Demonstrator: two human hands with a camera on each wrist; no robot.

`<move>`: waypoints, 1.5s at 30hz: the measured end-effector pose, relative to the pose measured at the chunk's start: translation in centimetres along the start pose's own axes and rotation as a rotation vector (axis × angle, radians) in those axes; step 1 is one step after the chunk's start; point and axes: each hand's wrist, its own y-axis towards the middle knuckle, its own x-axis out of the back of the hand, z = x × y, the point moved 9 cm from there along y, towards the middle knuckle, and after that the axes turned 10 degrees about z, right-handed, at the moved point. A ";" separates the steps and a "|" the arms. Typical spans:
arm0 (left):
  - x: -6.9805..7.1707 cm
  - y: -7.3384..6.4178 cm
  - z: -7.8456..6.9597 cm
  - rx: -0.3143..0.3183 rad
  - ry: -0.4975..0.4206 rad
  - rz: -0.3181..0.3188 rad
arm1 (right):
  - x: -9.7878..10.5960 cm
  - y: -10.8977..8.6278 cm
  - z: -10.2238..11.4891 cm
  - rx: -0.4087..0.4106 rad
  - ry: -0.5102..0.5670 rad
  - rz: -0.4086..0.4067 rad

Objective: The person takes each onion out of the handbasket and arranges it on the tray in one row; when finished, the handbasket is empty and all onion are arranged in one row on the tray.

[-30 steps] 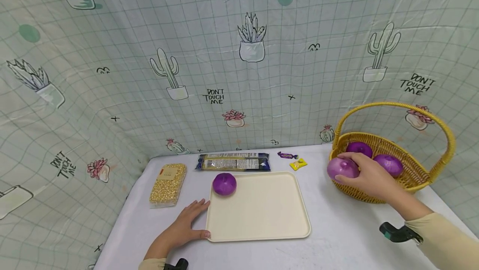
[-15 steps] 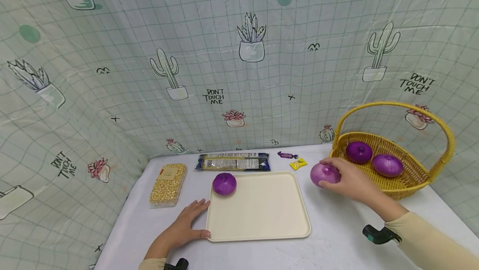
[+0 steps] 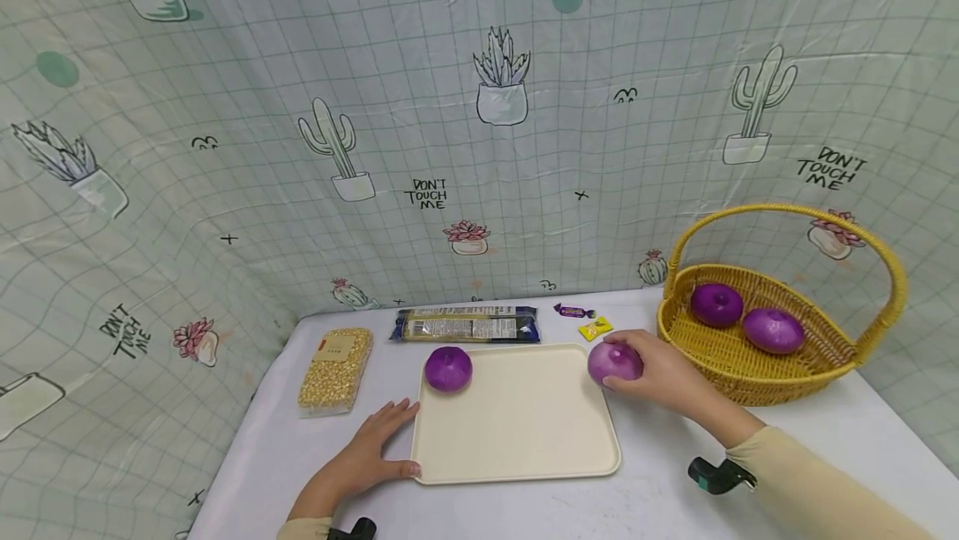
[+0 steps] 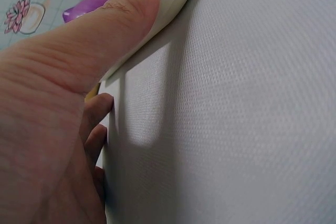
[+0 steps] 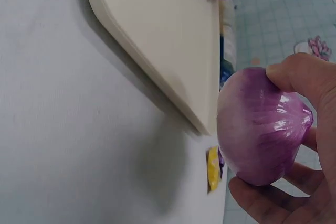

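Observation:
My right hand (image 3: 659, 374) grips a purple onion (image 5: 262, 127) between thumb and fingers, holding it over the far right corner of the cream tray (image 3: 517, 423). In the right wrist view its shadow falls on the cloth beside the tray. My left hand (image 3: 367, 450) lies at the tray's left side, fingers spread, the thumb (image 4: 131, 9) touching the rim near its front corner. A second purple onion (image 3: 448, 369) sits in the tray's far left corner. Two more purple onions (image 3: 773, 330) lie in the yellow wicker basket (image 3: 749, 386) at the right.
Behind the tray lies a long blue-and-yellow packet (image 3: 466, 325). A purple-wrapped candy (image 3: 573, 311) and a yellow-wrapped candy (image 3: 595, 329) lie to its right. A clear pack of yellow kernels (image 3: 335, 374) rests at the left. A patterned curtain (image 3: 479, 149) hangs behind the table.
My right hand has carried the onion from the basket's left edge leftward to the tray's far right corner. The left hand has stayed in place.

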 end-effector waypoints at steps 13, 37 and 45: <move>-0.1 0.0 0.2 -0.004 0.012 -0.003 | -3.3 2.1 1.7 0.022 0.053 0.042; 0.1 0.0 0.0 -0.025 0.010 -0.017 | -8.5 7.0 5.6 0.076 0.108 0.059; 0.1 0.0 0.1 -0.028 0.010 -0.020 | -9.3 8.3 6.7 0.083 0.142 0.068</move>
